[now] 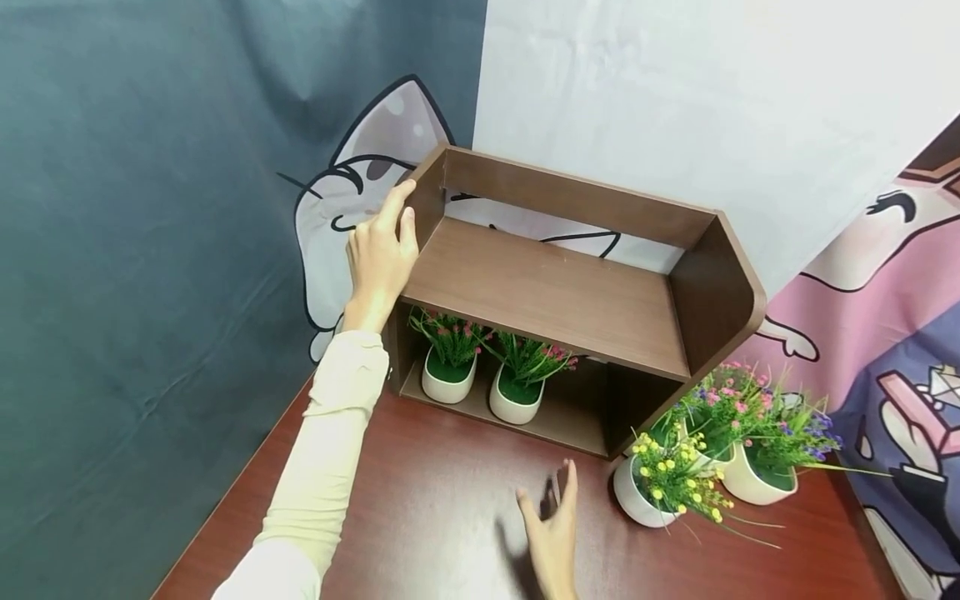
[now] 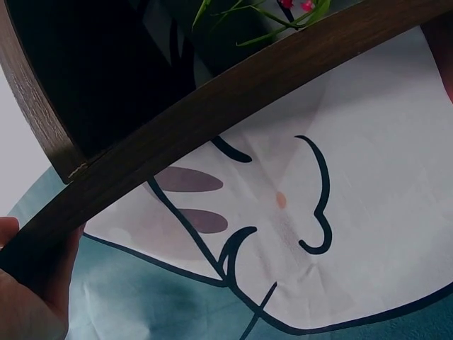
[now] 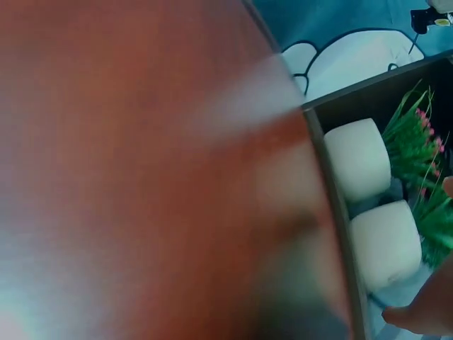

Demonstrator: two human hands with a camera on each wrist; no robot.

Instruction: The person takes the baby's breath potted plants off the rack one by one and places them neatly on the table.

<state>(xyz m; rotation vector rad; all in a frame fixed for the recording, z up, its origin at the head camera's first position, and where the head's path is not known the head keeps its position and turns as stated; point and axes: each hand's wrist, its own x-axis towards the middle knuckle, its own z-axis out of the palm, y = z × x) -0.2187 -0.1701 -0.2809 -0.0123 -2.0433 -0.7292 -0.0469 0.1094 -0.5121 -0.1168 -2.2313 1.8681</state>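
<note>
A brown two-tier wooden shelf (image 1: 555,275) stands on the table against the backdrop. My left hand (image 1: 378,258) grips the upper edge of its left side panel; in the left wrist view, thumb and fingers lie on either side of the board (image 2: 134,166). In the lower compartment, two white pots with pink-flowered plants stand side by side, the left pot (image 1: 448,385) near the panel and the other pot (image 1: 516,404) beside it. My right hand (image 1: 551,533) is over the table in front of the shelf, thumb and fingers spread, holding nothing.
Right of the shelf stand a yellow-flowered potted plant (image 1: 645,496), a pink-flowered plant (image 1: 723,408) and a purple-flowered plant in a white pot (image 1: 761,483). The reddish-brown table (image 1: 420,500) meets printed cloth backdrops (image 1: 187,250) on the left, back and right.
</note>
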